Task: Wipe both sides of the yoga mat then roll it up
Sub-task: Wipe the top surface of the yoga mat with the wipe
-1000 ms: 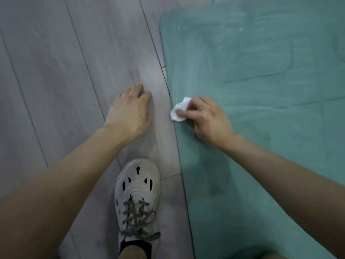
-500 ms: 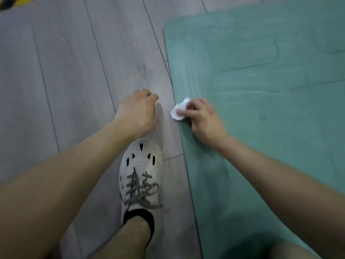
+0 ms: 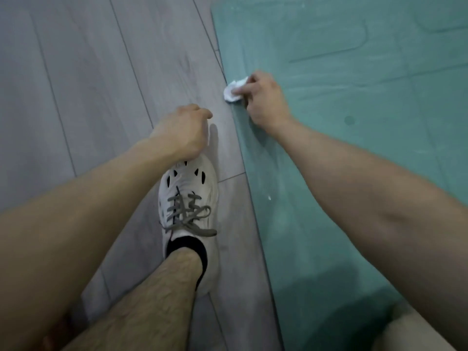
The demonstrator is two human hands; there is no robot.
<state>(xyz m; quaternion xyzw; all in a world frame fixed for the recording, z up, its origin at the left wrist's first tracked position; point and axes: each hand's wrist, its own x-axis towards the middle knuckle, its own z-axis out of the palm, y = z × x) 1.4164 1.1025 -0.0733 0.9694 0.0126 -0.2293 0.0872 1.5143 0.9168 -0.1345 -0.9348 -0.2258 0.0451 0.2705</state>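
Right grip [image 3: 263, 100] pinches one crumpled white tissue wad [image 3: 234, 92] against the yoga mat [image 3: 354, 97], right at the mat's left long edge; left grip [image 3: 182, 133] hangs over the floor [image 3: 88, 84] just ahead of one white shoe [image 3: 187, 196], fingers curled under, nothing seen in it; bare planks lie open left of that edge; the one mat lies flat, cut off by the frame at top and right; left fingertips are hidden beneath the knuckles.
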